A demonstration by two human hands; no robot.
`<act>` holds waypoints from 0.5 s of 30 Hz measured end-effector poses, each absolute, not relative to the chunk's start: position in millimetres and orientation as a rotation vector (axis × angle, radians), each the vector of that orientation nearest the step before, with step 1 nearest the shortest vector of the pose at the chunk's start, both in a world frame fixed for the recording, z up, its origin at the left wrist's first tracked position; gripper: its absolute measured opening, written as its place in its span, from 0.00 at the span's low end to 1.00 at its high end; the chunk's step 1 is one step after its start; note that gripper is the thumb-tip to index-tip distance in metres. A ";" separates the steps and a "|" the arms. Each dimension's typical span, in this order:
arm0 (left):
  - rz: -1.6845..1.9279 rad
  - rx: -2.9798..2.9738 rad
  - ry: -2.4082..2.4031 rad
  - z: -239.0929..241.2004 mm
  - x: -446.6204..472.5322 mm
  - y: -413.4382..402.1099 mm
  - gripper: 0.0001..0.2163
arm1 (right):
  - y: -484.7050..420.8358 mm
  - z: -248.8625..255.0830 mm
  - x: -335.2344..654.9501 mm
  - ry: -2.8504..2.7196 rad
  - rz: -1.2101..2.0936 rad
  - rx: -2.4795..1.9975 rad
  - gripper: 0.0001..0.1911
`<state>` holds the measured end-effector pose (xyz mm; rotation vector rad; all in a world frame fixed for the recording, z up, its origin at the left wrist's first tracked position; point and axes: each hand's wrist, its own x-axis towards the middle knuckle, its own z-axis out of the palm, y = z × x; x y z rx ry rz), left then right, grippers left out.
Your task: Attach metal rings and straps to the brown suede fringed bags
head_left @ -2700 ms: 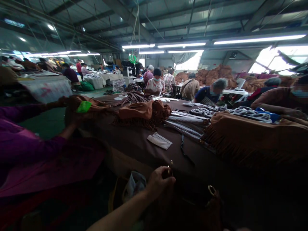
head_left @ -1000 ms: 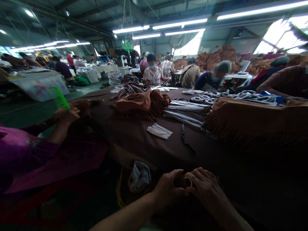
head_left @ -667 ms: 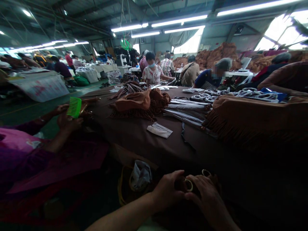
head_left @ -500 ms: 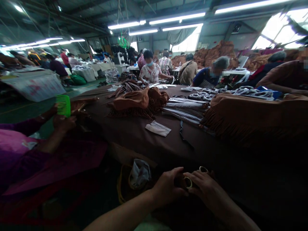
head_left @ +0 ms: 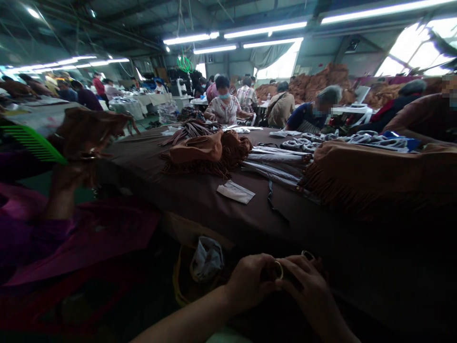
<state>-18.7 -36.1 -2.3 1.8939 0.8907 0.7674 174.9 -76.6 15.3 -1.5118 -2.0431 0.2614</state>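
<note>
My left hand point(head_left: 250, 281) and my right hand point(head_left: 309, 288) meet at the near edge of the table, both gripping a dark brown bag piece with a gold metal ring point(head_left: 278, 269) between the fingertips. A second ring point(head_left: 307, 255) shows just behind my right hand. The piece itself is mostly hidden in shadow under my hands.
A dark brown cloth covers the table point(head_left: 200, 195). On it lie a white packet point(head_left: 235, 191), fringed tan bags point(head_left: 210, 152), wrapped straps point(head_left: 278, 166) and a fringed suede pile point(head_left: 378, 176). A co-worker's hand point(head_left: 71, 176) at left holds a green comb point(head_left: 32, 140). Other workers sit behind.
My right hand came in and joined my left on the ring piece. The co-worker at left lifted the comb and a tan bag higher. The view shifted slightly.
</note>
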 end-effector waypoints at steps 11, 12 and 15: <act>0.852 2.098 0.819 -1.4 -17.5 -42.3 0.17 | -76.3 30.9 177.3 -2.129 0.586 -1.502 0.08; 0.853 2.092 0.833 0.0 -16.7 -42.9 0.17 | -76.4 31.6 177.7 -2.108 0.584 -1.511 0.08; 0.853 2.091 0.844 2.8 -15.0 -43.0 0.15 | -76.3 31.6 178.3 -2.013 0.599 -1.534 0.08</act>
